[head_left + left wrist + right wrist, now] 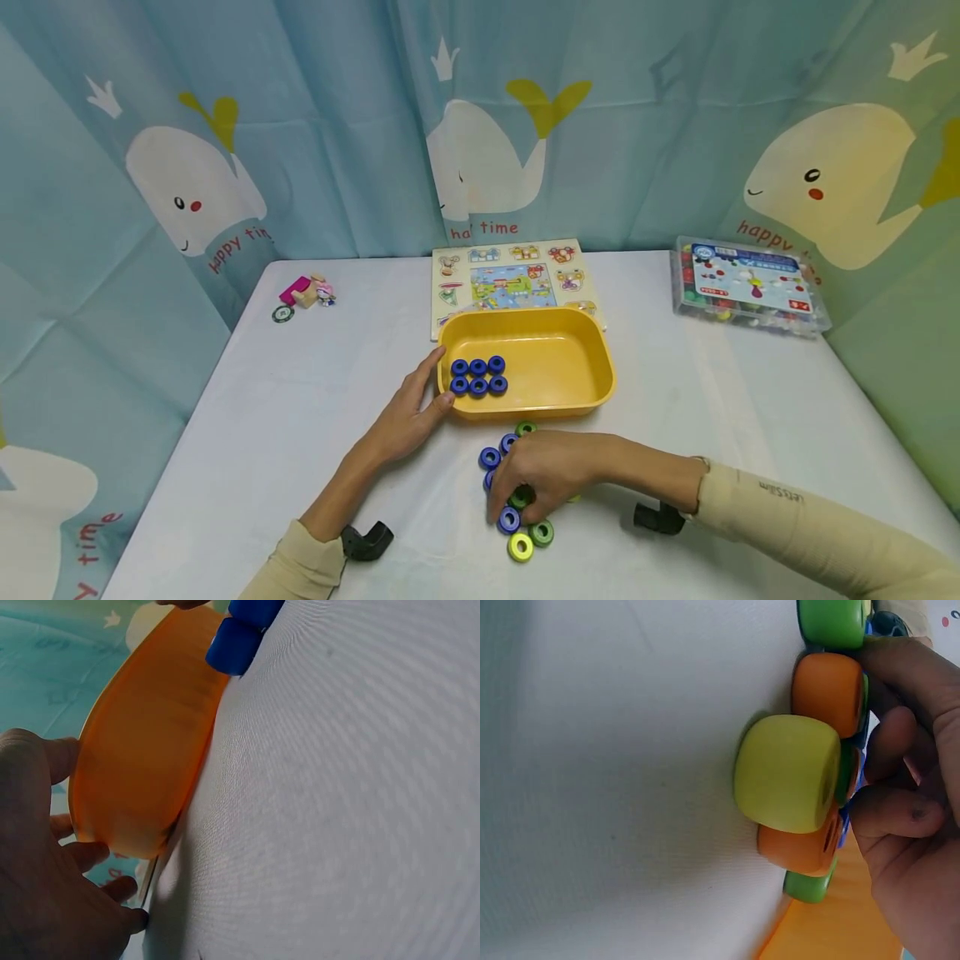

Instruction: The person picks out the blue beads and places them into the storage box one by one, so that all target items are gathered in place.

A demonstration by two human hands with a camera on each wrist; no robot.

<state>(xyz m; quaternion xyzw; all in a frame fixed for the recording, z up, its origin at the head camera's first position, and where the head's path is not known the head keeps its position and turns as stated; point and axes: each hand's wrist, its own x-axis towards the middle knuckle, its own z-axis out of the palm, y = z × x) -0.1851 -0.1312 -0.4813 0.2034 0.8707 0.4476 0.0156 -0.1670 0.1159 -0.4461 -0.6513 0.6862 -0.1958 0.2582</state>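
My left hand (408, 421) rests against the left end of the yellow plastic tray (555, 408), thumb at its front corner and fingers spread along its side. Inside the tray, several dark blue ring beads (478, 387) stand in two rows at the left. My right hand (558, 467) reaches down over a loose group of beads in front of the tray. Its thumb and index finger pinch a blue bead (508, 520). Close by lie a green bead (542, 533) and a yellow bead (521, 547). Orange beads (829, 694) show under the hand in the right wrist view.
Behind the tray lies a wooden picture puzzle board (513, 283), partly covered by it. A clear box (750, 283) with a printed label stands at the back right. Small toys (307, 292) and a round green token (282, 314) sit at the back left.
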